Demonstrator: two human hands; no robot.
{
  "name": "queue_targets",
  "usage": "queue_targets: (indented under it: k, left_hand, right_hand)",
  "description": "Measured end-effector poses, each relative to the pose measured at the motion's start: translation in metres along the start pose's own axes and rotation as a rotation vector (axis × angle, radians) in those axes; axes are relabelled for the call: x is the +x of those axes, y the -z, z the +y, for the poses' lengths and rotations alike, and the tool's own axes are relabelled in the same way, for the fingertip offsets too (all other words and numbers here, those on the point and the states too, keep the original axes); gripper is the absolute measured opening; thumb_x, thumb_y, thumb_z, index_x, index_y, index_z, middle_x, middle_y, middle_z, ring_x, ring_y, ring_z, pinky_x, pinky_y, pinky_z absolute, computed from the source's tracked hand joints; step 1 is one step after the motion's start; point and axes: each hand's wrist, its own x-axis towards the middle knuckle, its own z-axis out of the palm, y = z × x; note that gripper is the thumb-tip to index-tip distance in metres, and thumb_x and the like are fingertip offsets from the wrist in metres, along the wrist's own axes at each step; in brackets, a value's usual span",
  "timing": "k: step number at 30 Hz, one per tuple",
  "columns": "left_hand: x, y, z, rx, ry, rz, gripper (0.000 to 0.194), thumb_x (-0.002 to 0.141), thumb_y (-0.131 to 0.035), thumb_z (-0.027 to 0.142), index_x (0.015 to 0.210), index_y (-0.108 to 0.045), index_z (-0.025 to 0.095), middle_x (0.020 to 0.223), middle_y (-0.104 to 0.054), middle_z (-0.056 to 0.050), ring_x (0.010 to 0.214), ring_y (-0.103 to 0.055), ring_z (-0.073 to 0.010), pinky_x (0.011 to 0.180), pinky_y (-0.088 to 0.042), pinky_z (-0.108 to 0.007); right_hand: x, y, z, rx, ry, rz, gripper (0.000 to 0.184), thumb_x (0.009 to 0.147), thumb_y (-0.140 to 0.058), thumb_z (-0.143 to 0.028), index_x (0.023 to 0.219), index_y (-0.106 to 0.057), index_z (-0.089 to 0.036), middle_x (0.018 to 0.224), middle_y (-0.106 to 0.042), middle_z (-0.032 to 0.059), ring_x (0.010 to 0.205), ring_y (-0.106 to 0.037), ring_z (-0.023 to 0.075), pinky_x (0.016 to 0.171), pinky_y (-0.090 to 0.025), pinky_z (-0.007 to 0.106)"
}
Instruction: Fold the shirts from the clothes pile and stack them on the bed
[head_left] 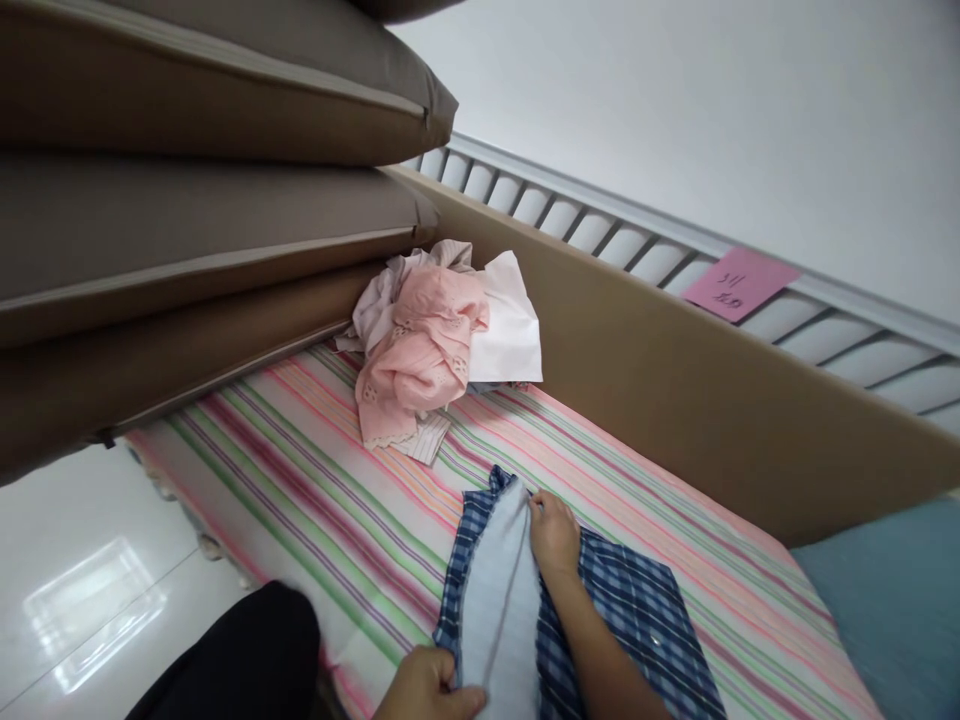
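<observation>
My left hand [437, 682] and right hand [555, 532] are pinching the pale underside of a blue plaid garment [637, 610] lying on a striped cloth [360, 510], below crumpled pink fabric [427, 345].

Near my fingers [534, 500], I see navy-and-light-blue plaid cloth [637, 590]; beneath, pink, green, maroon and white stripes cross the sheet [360, 520]. Beyond them lies pale-pink fabric [431, 350].

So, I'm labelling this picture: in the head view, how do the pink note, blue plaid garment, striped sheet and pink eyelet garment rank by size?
Largest to smallest:
striped sheet
blue plaid garment
pink eyelet garment
pink note
</observation>
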Motion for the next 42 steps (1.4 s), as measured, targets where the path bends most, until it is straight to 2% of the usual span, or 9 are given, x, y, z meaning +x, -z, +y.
queue_targets:
  k: [7,15,18,21,24,28,33,37,42]
  left_hand:
    - [-0.004,-0.002,0.018,0.006,0.055,-0.060,0.032,0.063,-0.064,0.029,0.049,-0.037,0.019,0.038,-0.039,0.006,0.039,-0.041,-0.0069,0.037,-0.020,-0.017]
    - [-0.019,0.003,0.041,-0.201,0.089,-0.163,0.038,0.065,-0.053,0.054,0.069,-0.036,0.021,0.052,-0.063,-0.001,0.026,-0.044,-0.0097,0.026,-0.027,-0.018]
    - [-0.020,0.005,0.040,-0.186,-0.014,-0.181,0.042,0.063,-0.056,0.056,0.070,-0.037,0.020,0.056,-0.064,-0.002,0.028,-0.047,-0.0093,0.027,-0.029,-0.017]
    - [-0.018,0.005,0.033,-0.112,-0.061,-0.194,0.043,0.062,-0.059,0.055,0.071,-0.039,0.019,0.058,-0.065,-0.001,0.028,-0.048,-0.0087,0.028,-0.030,-0.016]
    - [-0.017,0.004,0.028,-0.047,-0.058,-0.137,0.042,0.062,-0.059,0.055,0.070,-0.039,0.019,0.060,-0.065,-0.001,0.029,-0.049,-0.0087,0.027,-0.030,-0.016]
    - [-0.022,-0.001,0.035,-0.045,-0.027,-0.072,0.044,0.061,-0.061,0.055,0.072,-0.038,0.020,0.062,-0.066,0.000,0.032,-0.051,-0.0097,0.030,-0.034,-0.018]
    - [-0.039,-0.010,0.055,-0.072,0.033,-0.014,0.044,0.061,-0.065,0.051,0.074,-0.037,0.020,0.065,-0.067,-0.001,0.034,-0.052,-0.0094,0.033,-0.036,-0.019]
    - [-0.054,-0.013,0.068,-0.153,0.032,0.022,0.041,0.063,-0.067,0.044,0.076,-0.036,0.020,0.065,-0.066,-0.001,0.036,-0.052,-0.0085,0.036,-0.037,-0.018]
    - [-0.059,-0.013,0.054,-0.133,0.057,0.037,0.040,0.064,-0.067,0.043,0.076,-0.036,0.020,0.063,-0.065,0.000,0.036,-0.050,-0.0086,0.036,-0.035,-0.019]
  right_hand:
    - [-0.020,0.017,0.006,0.106,0.013,0.037,0.045,0.084,-0.034,-0.041,0.114,-0.052,-0.012,0.128,-0.048,0.0162,0.118,-0.043,0.0259,0.098,-0.032,0.043]
    - [-0.152,0.084,0.027,0.330,-0.082,0.115,0.040,0.078,-0.046,-0.050,0.094,-0.063,-0.017,0.119,-0.057,0.0121,0.114,-0.048,0.0269,0.100,-0.034,0.046]
    - [-0.205,0.104,0.041,0.446,-0.287,0.090,0.042,0.072,-0.051,-0.053,0.090,-0.064,-0.018,0.113,-0.061,0.0116,0.108,-0.053,0.0273,0.096,-0.039,0.042]
    - [-0.243,0.120,0.058,0.571,-0.646,0.036,0.049,0.067,-0.054,-0.057,0.095,-0.062,-0.018,0.101,-0.065,0.0099,0.097,-0.059,0.0266,0.087,-0.046,0.037]
    - [-0.266,0.135,0.079,0.738,-0.907,0.129,0.057,0.061,-0.057,-0.059,0.100,-0.057,-0.017,0.098,-0.064,0.0077,0.086,-0.062,0.0237,0.079,-0.050,0.034]
    - [-0.278,0.147,0.105,0.905,-1.075,0.273,0.065,0.055,-0.063,-0.058,0.105,-0.051,-0.018,0.103,-0.060,0.0072,0.087,-0.061,0.0214,0.065,-0.051,0.028]
    - [-0.265,0.147,0.113,1.134,-1.287,0.086,0.055,0.060,-0.062,-0.057,0.097,-0.051,-0.019,0.089,-0.062,0.0071,0.075,-0.063,0.0196,0.058,-0.051,0.029]
    - [-0.252,0.143,0.114,1.195,-1.266,0.046,0.037,0.060,-0.070,-0.039,0.085,-0.050,-0.020,0.063,-0.057,-0.0014,0.060,-0.061,0.0143,0.052,-0.048,0.023]
    - [-0.252,0.142,0.123,1.223,-1.247,0.025,0.030,0.064,-0.068,-0.029,0.085,-0.048,-0.021,0.063,-0.057,-0.0033,0.057,-0.059,0.0108,0.053,-0.048,0.020]
